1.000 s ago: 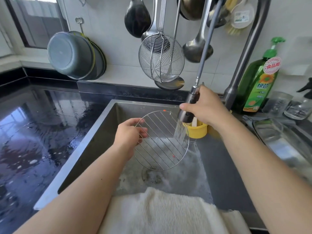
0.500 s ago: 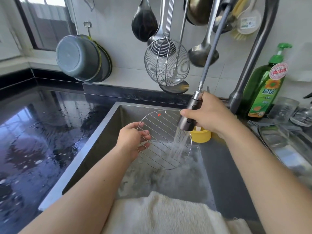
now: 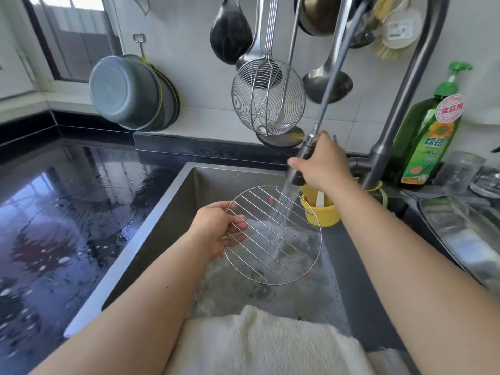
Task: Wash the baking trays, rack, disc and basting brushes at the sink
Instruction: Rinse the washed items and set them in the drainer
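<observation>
From the head view the job looks partway: over the sink (image 3: 173,201), the left hand (image 3: 216,230) pinches the round wire rack (image 3: 273,235) at its left rim, the right hand (image 3: 322,163) wraps the sprayer (image 3: 300,169) rinsing it, and a tray (image 3: 465,234) sits right of the sink, its state unclear.

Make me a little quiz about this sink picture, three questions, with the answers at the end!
1. True or false: water is spraying onto the round wire rack.
2. Which of the hands holds the sprayer head?
A. left hand
B. right hand
3. Fill in: the cup inside the sink is coloured ____.

Key: 1 true; 2 B; 3 yellow.
</observation>
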A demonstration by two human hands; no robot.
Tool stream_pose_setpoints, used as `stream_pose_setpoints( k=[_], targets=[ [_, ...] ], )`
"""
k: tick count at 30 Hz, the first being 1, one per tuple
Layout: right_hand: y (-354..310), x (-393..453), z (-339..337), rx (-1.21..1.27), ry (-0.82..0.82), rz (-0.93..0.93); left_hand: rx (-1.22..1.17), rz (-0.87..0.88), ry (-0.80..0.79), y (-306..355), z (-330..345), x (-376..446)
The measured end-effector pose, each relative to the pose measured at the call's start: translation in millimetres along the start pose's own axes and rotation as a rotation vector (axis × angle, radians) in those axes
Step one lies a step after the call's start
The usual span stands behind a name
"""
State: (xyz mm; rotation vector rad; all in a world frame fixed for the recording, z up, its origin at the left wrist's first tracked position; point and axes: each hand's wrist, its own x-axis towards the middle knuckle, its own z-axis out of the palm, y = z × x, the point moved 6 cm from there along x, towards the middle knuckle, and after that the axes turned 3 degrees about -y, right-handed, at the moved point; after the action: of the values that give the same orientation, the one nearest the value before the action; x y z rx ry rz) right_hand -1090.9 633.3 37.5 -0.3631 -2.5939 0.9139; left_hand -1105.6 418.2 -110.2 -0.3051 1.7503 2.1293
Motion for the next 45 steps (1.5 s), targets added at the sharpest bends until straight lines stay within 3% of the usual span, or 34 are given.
stream_pose_setpoints(
  k=[5,10,22,26,29,37,42,45],
  targets=[
    [19,-12,-22,-0.126,-0.143,0.022,0.02,0.026,-0.007,3,0,-1],
    [23,-29,-31,0.059,-0.282,0.072,0.023,0.053,-0.033,5,4,-3],
    [-17,-42,0,0.345,-0.323,0.005,0.041,0.042,-0.081,5,4,-1],
    [-27,-34,13,0.42,-0.321,-0.011,0.204,0.126,-0.104,11,10,-7],
    [-31,-24,17,0.379,-0.311,-0.01,0.382,0.271,-0.036,20,9,-12],
    [5,-23,-22,0.09,-0.401,0.075,0.44,0.486,0.152,34,-2,-10],
    [-5,-36,-22,0.156,-0.479,0.046,0.377,0.514,0.255,33,-18,1],
    [-20,-35,-9,0.247,-0.484,0.028,0.397,0.56,0.226,36,-19,8]
  ],
)
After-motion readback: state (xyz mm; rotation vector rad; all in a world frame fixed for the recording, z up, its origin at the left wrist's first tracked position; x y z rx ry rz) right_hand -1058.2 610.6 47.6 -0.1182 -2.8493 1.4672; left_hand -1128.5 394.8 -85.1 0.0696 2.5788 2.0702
